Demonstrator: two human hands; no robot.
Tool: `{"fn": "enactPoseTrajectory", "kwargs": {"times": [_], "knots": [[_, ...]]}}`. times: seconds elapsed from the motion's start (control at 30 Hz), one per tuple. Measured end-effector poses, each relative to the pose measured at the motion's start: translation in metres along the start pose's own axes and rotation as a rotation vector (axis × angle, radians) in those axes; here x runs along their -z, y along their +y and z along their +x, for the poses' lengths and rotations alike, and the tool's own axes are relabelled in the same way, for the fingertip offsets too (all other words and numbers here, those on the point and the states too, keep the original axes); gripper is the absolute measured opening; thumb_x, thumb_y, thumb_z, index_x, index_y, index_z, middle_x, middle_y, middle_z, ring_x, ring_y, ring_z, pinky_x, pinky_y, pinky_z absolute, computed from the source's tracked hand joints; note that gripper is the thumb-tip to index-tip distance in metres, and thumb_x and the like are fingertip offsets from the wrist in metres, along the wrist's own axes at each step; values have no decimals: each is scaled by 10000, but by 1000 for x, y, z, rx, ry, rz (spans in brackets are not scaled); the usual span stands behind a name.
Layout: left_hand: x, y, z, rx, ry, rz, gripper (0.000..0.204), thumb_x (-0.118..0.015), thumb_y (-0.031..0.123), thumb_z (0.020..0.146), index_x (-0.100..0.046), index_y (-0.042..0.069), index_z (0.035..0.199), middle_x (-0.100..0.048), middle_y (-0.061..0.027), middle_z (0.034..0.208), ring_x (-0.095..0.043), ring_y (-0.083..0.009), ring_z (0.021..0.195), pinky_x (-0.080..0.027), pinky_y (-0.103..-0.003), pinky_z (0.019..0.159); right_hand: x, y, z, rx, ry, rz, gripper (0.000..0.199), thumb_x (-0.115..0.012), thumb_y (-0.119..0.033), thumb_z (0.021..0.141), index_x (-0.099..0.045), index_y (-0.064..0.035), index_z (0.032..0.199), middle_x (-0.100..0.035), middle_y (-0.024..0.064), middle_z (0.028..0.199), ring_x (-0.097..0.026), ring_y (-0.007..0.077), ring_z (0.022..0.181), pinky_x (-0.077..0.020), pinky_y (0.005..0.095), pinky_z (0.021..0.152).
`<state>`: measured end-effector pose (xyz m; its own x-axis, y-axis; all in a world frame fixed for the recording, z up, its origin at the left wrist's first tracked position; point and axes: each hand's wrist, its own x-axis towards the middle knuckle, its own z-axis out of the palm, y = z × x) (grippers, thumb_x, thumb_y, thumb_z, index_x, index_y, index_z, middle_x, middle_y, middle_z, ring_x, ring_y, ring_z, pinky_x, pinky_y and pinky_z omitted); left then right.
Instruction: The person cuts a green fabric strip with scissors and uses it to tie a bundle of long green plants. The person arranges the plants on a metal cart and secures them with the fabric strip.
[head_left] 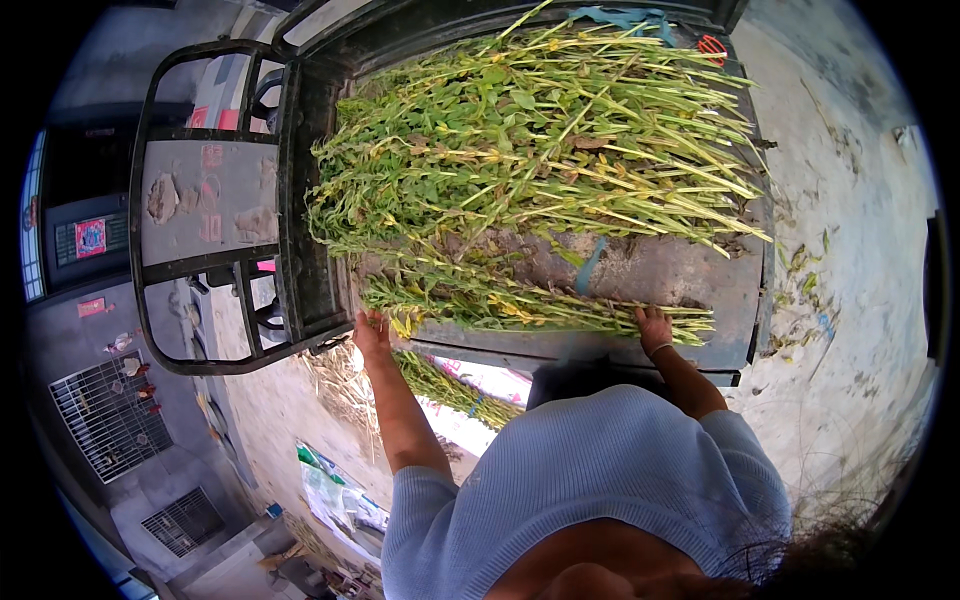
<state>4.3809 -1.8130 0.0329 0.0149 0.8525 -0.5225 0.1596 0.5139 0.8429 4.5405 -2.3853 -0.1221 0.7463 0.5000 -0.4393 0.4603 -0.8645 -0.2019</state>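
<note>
A thin bundle of green leafy stalks [520, 305] lies along the near edge of a dark metal cart bed [660, 270]. My left hand [372, 332] grips the bundle's leafy end at the bed's left corner. At the bundle's pale stem end, my right hand [655, 325], with a band at the wrist, presses down with fingers curled over the stalks. Both arms reach forward out of light blue sleeves. Just beyond the bundle, a big heap of the same plants [530, 140] fills most of the bed.
A black metal rail frame [205, 265] stands at the cart's left end. Below the bed, more cut plants [440, 380] and printed sacks [335, 495] lie on the ground. Concrete ground [850, 300] with plant scraps is on the right. A wall with barred windows [105, 415] is far left.
</note>
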Motion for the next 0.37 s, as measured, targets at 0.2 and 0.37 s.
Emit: {"fn": "enactPoseTrajectory", "kwargs": {"times": [0.2,0.37], "knots": [[-56,72,-25,-339,-187,-61,184,-564,176,876,-566,42,1001,-630,-81,913,-602,-146,755,-518,-268,619,2,0,1,-25,-71,-6,282,-485,-151,818,-485,-196,1096,-536,96,1037,-494,284,1017,-388,429,810],[-181,85,-101,-615,-129,-159,210,-504,93,881,-512,10,1074,-592,-90,922,-518,-128,681,-446,-243,598,10,-1,0,-26,-96,-22,301,-494,-168,819,-478,-205,1117,-534,95,1050,-492,281,1034,-383,426,821]]}}
